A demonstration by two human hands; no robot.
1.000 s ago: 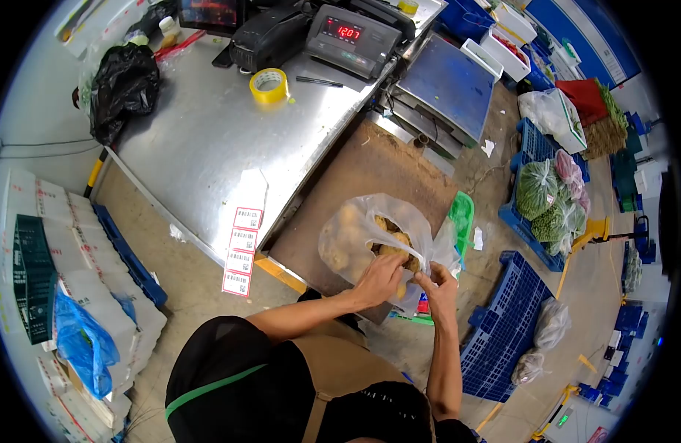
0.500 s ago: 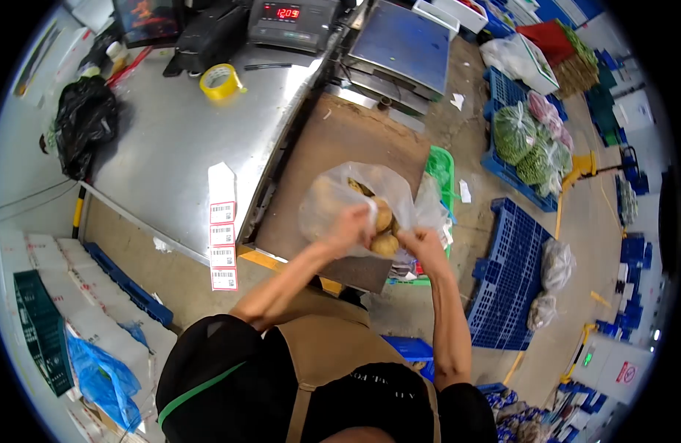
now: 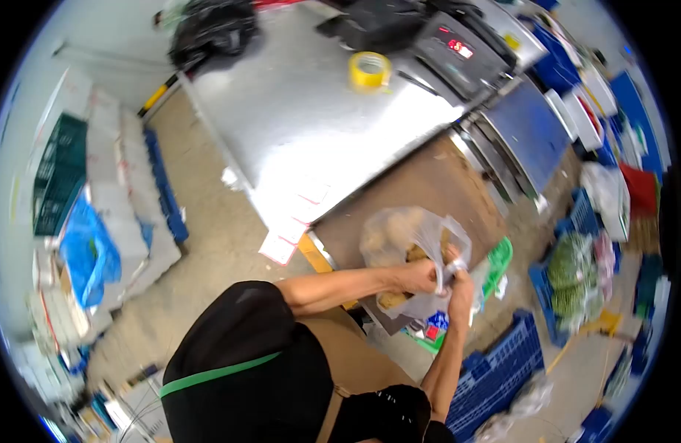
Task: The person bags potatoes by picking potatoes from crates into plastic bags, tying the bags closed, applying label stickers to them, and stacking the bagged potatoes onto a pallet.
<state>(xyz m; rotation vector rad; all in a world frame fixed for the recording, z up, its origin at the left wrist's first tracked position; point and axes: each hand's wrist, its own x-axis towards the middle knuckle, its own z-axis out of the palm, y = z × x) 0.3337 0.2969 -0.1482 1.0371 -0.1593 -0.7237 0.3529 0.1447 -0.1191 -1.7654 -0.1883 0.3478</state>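
A clear plastic bag [image 3: 388, 240] of round brownish potatoes rests on the brown board [image 3: 429, 184]. My left hand [image 3: 421, 276] is closed on the bag's upper edge, over the potatoes. On the right side of the opening, my right hand [image 3: 461, 280] pinches the plastic close to my left hand. Between the two hands the film is gathered, and some potatoes [image 3: 393, 299] show below my left wrist. Motion blur hides the exact place of the fingertips.
A metal table [image 3: 296, 111] holds yellow tape [image 3: 369, 70], a black bag [image 3: 213, 33], labels [image 3: 280, 247] and a scale display [image 3: 458, 55]. A blue platform [image 3: 528, 133] adjoins the board. A green basket [image 3: 497, 266] and a blue pallet [image 3: 495, 376] are on the right.
The view has turned, so the table and bag appear farther right. My hands have come closer together at the bag's opening, drawing the plastic together.
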